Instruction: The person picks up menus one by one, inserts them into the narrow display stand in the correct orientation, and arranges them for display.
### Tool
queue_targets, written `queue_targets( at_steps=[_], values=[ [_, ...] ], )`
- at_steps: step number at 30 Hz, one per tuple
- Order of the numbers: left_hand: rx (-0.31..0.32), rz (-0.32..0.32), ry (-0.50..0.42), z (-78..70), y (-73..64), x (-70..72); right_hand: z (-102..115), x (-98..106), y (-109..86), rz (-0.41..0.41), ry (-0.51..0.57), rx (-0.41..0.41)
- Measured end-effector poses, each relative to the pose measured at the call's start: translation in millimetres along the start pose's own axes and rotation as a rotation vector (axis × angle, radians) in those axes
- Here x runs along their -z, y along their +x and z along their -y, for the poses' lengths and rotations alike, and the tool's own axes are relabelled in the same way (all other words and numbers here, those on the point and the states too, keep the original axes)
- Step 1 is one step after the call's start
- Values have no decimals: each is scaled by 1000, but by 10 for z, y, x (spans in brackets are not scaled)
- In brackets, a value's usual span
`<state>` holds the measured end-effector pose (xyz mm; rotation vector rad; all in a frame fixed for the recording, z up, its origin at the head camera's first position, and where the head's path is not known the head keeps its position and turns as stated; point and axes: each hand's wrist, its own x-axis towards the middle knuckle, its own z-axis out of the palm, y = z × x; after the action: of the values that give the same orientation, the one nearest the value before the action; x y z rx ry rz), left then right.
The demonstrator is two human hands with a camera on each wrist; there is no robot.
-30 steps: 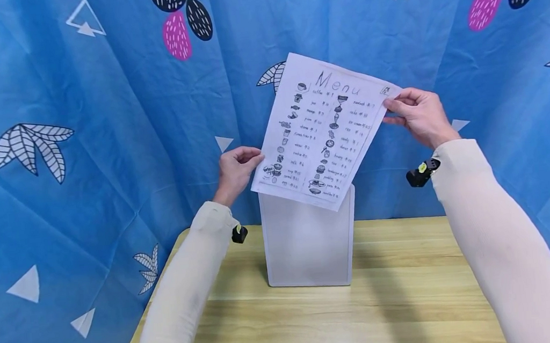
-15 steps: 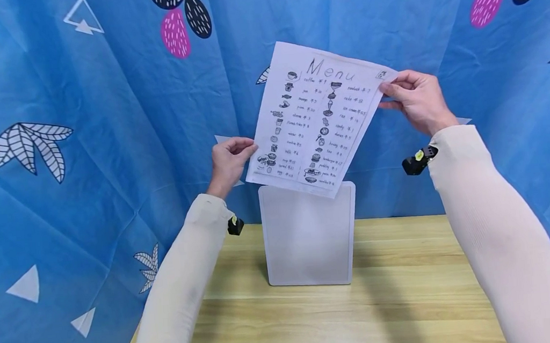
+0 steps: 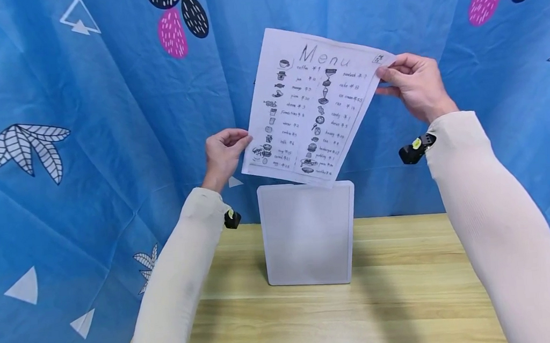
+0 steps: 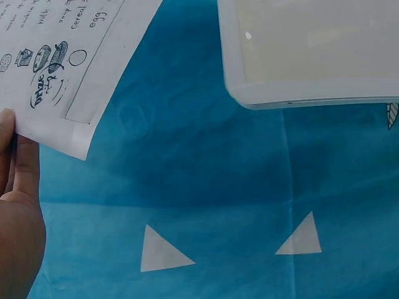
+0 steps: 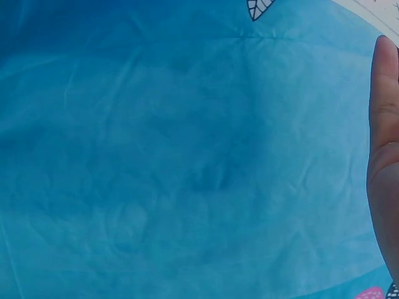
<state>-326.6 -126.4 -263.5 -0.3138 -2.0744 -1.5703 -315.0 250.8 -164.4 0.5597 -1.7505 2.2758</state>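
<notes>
A white paper menu (image 3: 308, 104), with hand-drawn food pictures and prices in two columns, is held up and tilted in the head view. My left hand (image 3: 225, 153) pinches its lower left edge between thumb and fingers. At its upper right corner, my right hand (image 3: 416, 86) grips the sheet, thumb in front. Below the menu stands a pale, white-framed board (image 3: 307, 236), upright on the table; the sheet's lower edge overlaps its top in this view. In the left wrist view the menu's lower corner (image 4: 75, 134) shows beside the left hand (image 4: 19, 205).
The board stands on a light wood-grain table (image 3: 277, 327). Behind and to the left hangs a blue curtain (image 3: 89, 207) printed with leaves and triangles. A small black device (image 3: 416, 149) is at the right wrist, another black device (image 3: 232, 219) at the left.
Both hands have raised the menu and shifted it slightly left, uncovering the top of the board. The grip on the sheet is unchanged and the board has stayed in place.
</notes>
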Motion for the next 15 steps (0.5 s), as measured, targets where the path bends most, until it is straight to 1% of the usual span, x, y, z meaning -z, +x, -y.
queue_targets(
  at_steps=[8, 12, 15],
  values=[
    [-36, -11, 4, -89, 56, 47, 76, -42, 31, 0, 35, 18],
    [-44, -15, 4, -110, 58, 51, 87, -51, 50, 1, 36, 24],
    [-38, -17, 6, -119, 51, 45, 87, -53, 62, 0, 40, 25]
  ],
)
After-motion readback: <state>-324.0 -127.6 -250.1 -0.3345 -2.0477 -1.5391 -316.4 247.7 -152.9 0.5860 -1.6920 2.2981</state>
